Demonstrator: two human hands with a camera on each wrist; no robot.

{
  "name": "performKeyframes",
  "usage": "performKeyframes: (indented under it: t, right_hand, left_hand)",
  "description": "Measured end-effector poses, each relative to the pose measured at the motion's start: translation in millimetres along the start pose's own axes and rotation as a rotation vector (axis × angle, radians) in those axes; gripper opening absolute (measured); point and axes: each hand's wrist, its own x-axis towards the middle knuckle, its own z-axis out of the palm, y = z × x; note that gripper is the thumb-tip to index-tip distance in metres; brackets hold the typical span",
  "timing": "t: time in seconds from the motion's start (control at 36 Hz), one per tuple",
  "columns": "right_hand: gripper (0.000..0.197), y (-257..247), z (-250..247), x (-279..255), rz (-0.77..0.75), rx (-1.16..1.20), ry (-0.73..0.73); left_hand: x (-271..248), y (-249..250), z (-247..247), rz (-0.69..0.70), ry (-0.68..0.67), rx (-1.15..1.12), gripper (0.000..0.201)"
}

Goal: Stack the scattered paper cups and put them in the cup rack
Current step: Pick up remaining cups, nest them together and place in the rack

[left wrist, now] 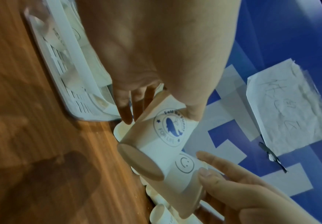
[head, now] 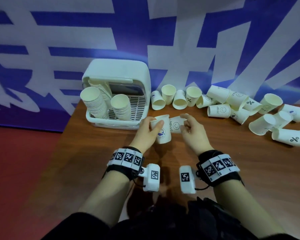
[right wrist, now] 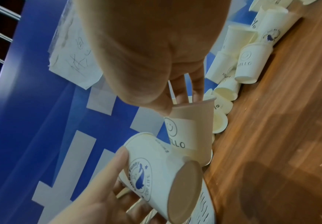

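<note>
Left hand (head: 146,131) gripped a whale-logo cup (head: 161,130); right hand (head: 191,130) pinched a HELLO cup (head: 176,126) beside it, not yet nested. Cup rack (head: 118,94) already held stacks; many loose cups (head: 218,110) remained on the tabletop (head: 215,170), so most work seemingly lay ahead.

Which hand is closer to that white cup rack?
Left. The left hand, gripping a cup, is just in front of the rack; the right hand, holding another cup, is farther right.
</note>
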Motion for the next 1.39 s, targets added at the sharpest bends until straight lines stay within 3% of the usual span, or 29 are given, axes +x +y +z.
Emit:
performKeyframes:
  t: [0.14, 0.39, 0.58, 0.69, 0.86, 1.14, 1.39]
  right_hand:
    - [0.037, -21, 31, 9, -0.021, -0.022, -0.019]
    - [0.044, -52, 75, 23, -0.065, -0.03, -0.014]
    - [0.043, -75, 89, 37, -0.103, -0.048, 0.083]
    - [0.031, -82, 90, 45, -0.112, -0.046, 0.178]
    - [0.026, -88, 89, 56, -0.124, -0.075, 0.224]
    - [0.024, -89, 90, 67, -0.164, -0.049, 0.291]
    - [0.021, -96, 96, 76, -0.306, -0.063, 0.327]
  left_hand:
    - [2, -14, -34, -0.009, 0.051, -0.017, 0.043]
    - [16, -23, -97, 0.068, 0.145, -0.088, 0.023]
    - [31, -12, -139, 0.206, 0.226, -0.153, 0.029]
    - [44, -11, -154, 0.279, 0.311, -0.164, 0.026]
    - [60, -11, -160, 0.308, 0.367, -0.164, 0.031]
    - [84, -33, -147, 0.335, 0.318, -0.037, 0.038]
    - [91, -50, -142, 0.25, 0.262, -0.028, 0.056]
